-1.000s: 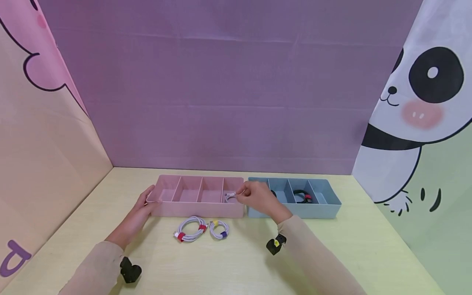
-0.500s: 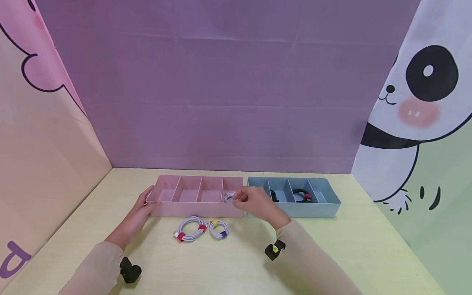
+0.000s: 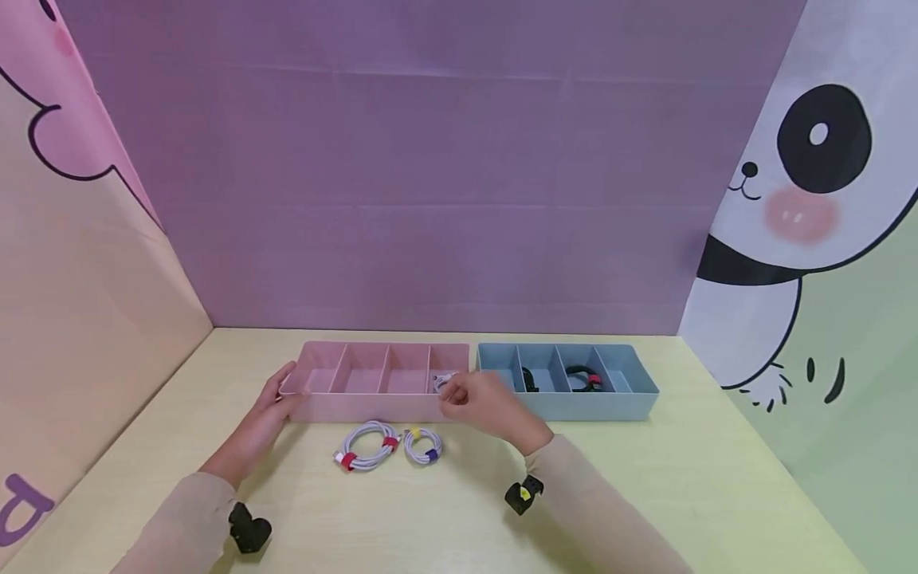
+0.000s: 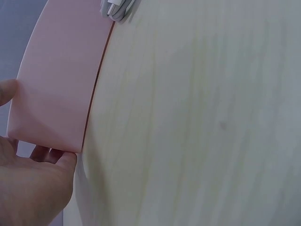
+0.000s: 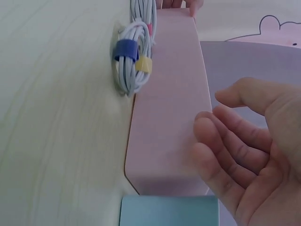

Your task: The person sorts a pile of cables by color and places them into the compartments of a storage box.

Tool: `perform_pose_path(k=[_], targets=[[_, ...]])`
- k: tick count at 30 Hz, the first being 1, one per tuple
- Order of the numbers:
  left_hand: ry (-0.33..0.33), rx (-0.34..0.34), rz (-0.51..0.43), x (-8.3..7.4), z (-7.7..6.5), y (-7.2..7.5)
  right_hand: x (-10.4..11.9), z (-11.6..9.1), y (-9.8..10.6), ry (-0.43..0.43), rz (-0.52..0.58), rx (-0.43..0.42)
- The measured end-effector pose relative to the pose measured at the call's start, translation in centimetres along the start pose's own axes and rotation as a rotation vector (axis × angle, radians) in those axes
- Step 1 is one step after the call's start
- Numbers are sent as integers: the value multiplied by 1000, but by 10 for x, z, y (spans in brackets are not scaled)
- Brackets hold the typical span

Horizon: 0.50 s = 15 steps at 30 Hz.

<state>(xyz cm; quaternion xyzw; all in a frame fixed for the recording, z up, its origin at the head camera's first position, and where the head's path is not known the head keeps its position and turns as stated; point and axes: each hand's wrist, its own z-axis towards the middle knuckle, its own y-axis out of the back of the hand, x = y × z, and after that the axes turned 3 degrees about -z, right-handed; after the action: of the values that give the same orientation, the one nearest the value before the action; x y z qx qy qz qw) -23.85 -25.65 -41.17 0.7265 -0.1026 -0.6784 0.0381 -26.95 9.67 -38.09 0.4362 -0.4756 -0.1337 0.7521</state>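
Purple backdrop (image 3: 452, 175) behind; left hand (image 3: 256, 422) grips the pink box (image 3: 380, 408); right hand (image 3: 493, 408) hovers loosely curled beside it.

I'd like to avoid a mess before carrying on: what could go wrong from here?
1. The left hand grips the pink divided box at its left end; a push rightward might bump it into the light blue divided box close beside it.
2. The red-strapped cable coil and the smaller blue-and-yellow-strapped coil lie close together, so picking up one could drag the other.
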Motion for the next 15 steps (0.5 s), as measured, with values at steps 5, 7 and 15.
perform_pose_path(k=[5, 7, 15], targets=[[-21, 7, -31, 1, 0, -1, 5, -1, -7, 26, -54, 40], [-23, 9, -38, 2, 0, -1, 5, 0, -9, 39, -74, 38], [-17, 11, -44, 4, 3, -1, 9, -1, -19, 25, -106, 59]])
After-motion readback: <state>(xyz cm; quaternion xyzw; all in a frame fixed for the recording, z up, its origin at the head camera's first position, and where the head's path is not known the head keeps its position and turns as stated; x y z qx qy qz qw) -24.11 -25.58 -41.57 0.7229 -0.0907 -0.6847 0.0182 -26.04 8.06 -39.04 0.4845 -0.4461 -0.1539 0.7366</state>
